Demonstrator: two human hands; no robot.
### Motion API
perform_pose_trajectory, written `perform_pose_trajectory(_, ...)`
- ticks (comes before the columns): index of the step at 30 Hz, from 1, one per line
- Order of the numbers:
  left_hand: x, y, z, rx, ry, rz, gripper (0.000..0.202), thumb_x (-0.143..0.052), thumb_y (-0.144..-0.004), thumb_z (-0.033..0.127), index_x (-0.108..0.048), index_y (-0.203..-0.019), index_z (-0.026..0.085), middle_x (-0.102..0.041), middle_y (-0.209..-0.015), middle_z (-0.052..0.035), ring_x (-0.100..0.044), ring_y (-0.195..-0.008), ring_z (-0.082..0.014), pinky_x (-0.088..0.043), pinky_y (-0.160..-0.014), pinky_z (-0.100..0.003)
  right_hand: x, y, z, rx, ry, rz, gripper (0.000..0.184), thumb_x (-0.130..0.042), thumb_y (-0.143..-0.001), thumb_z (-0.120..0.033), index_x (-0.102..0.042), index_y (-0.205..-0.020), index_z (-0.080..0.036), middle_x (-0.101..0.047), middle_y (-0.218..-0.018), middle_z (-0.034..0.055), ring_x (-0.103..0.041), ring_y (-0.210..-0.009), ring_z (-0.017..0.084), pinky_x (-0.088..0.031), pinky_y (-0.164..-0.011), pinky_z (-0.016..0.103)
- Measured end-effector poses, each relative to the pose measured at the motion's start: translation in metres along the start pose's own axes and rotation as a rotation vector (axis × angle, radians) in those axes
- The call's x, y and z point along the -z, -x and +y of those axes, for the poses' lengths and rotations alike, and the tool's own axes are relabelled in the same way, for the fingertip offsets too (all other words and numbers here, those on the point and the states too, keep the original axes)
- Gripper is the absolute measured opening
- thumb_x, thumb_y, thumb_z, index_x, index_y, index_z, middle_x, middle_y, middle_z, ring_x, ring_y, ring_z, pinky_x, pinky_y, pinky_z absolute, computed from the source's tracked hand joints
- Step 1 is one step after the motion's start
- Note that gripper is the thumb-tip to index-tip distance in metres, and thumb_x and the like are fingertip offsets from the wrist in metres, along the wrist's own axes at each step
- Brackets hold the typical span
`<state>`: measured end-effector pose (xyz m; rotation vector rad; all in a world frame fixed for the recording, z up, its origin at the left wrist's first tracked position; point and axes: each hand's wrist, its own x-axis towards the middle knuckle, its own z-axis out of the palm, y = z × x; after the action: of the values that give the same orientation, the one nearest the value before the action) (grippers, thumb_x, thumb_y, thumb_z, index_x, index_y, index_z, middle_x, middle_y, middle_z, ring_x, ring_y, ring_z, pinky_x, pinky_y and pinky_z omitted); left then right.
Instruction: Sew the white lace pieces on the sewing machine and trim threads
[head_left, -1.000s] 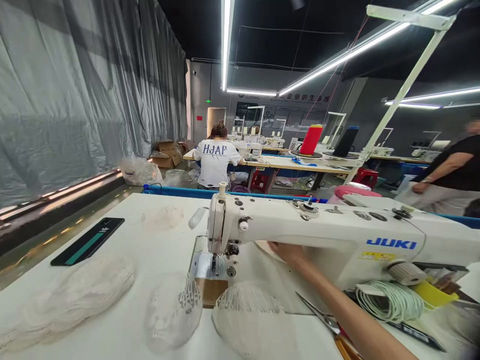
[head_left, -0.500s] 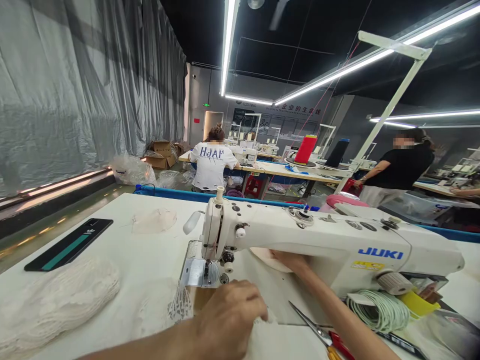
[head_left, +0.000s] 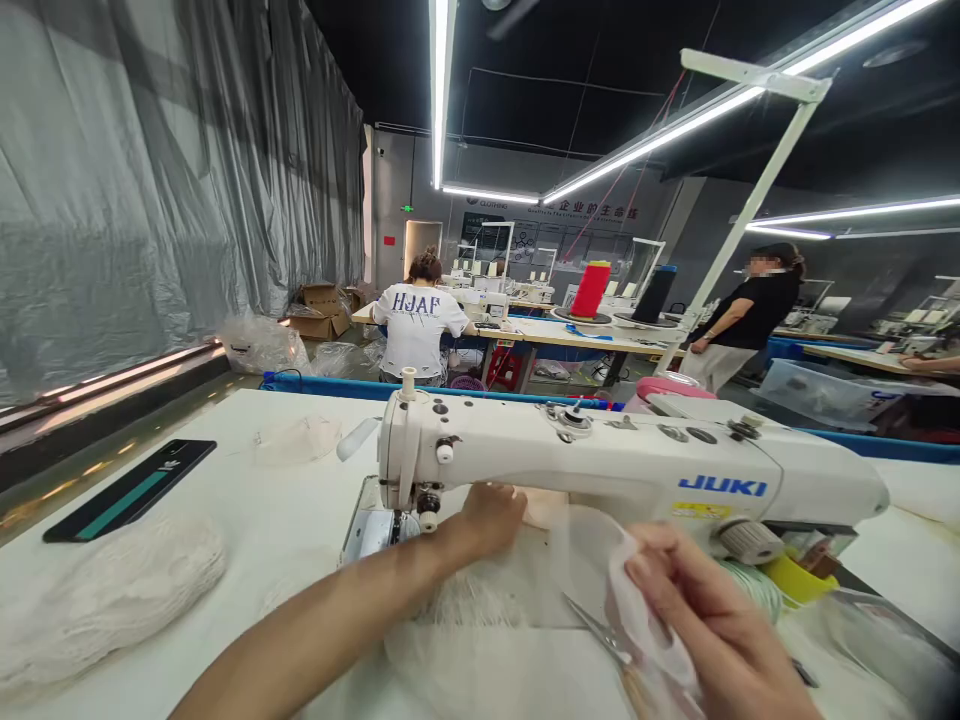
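Note:
My right hand [head_left: 697,610] pinches a strip of sheer white fabric [head_left: 619,580], which hangs down over the scissors [head_left: 600,625]. Under the arm of the white sewing machine [head_left: 600,450] reaches my left hand [head_left: 491,515], its fingers bent beside a cream-coloured piece [head_left: 546,507]. What those fingers hold, if anything, is hidden. Fringed white material [head_left: 480,600] lies below my left forearm, which partly covers the needle area and its metal plate [head_left: 367,530].
On the left of the table [head_left: 247,540] lie a bundle of white lace [head_left: 127,590], a dark phone-like slab [head_left: 131,490] and a sheer scrap [head_left: 296,440]. Green cord [head_left: 757,585] and a yellow box [head_left: 799,578] sit right. Beyond are a seated person [head_left: 420,325] and a standing person [head_left: 750,315].
My right hand has come out from under the machine arm toward me, holding the fabric. My left hand has moved forward, under the arm. The standing person has shifted left in view.

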<state>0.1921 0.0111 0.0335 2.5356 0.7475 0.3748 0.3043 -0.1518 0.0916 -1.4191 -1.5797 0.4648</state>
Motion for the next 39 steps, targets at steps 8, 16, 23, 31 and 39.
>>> perform_pose_trajectory(8, 0.020, 0.118, 0.079, 0.112, 1.031, -0.232, 0.065, -0.052, -0.076, 0.065, -0.052, -0.111, 0.010, -0.054, -0.068, 0.0010, -0.049, -0.060, -0.0106, -0.039, -0.059, -0.022, -0.013, 0.039, -0.014, -0.308, -0.397, -0.252, 0.035, -0.052, -0.085, -0.054, -0.049, -0.078, -0.020, -0.037, -0.062, -0.0060, -0.034, -0.055, 0.009, -0.030, -0.048, 0.018)
perform_pose_trajectory(16, -0.003, 0.214, 0.078, 0.358, 0.958, -0.041, 0.051, -0.058, -0.074, 0.061, -0.058, -0.064, 0.012, -0.048, -0.060, 0.0024, -0.039, -0.054, -0.0071, -0.027, -0.051, -0.020, -0.054, 0.107, -0.019, 0.045, 0.016, -0.393, 0.079, -0.062, -0.073, -0.062, -0.029, -0.137, -0.028, -0.047, -0.128, 0.0132, -0.053, -0.108, 0.028, -0.045, -0.089, 0.043)
perform_pose_trajectory(23, -0.017, 0.252, 0.065, 0.300, 1.098, 0.005, 0.051, -0.060, -0.072, 0.062, -0.050, -0.062, 0.013, -0.035, -0.055, 0.0064, -0.028, -0.053, -0.0058, -0.019, -0.049, -0.021, -0.082, 0.124, -0.029, 0.128, 0.219, -0.388, 0.029, -0.040, -0.093, -0.031, -0.052, -0.118, -0.022, -0.066, -0.095, 0.0086, -0.062, -0.088, 0.023, -0.049, -0.078, 0.035)
perform_pose_trajectory(31, 0.010, 0.290, 0.064, 0.441, 1.360, -0.261, 0.041, -0.070, -0.071, 0.046, -0.069, -0.091, 0.010, -0.038, -0.049, 0.0069, -0.027, -0.044, -0.0042, -0.015, -0.046, -0.023, -0.083, 0.112, -0.057, -0.240, -0.178, -0.621, 0.037, -0.040, -0.092, -0.049, -0.051, -0.070, -0.022, -0.050, -0.053, -0.0043, -0.045, -0.043, 0.011, -0.038, -0.048, 0.023)
perform_pose_trajectory(39, 0.015, 0.295, 0.059, 0.429, 1.266, -0.215, 0.021, -0.057, -0.065, 0.018, -0.071, -0.079, 0.011, -0.046, -0.051, 0.0033, -0.032, -0.047, -0.0063, -0.019, -0.047, -0.022, -0.095, 0.106, -0.059, -0.158, -0.122, -0.578, 0.041, -0.036, -0.094, -0.048, -0.052, -0.067, -0.022, -0.050, -0.054, -0.0030, -0.042, -0.048, 0.012, -0.035, -0.047, 0.022)
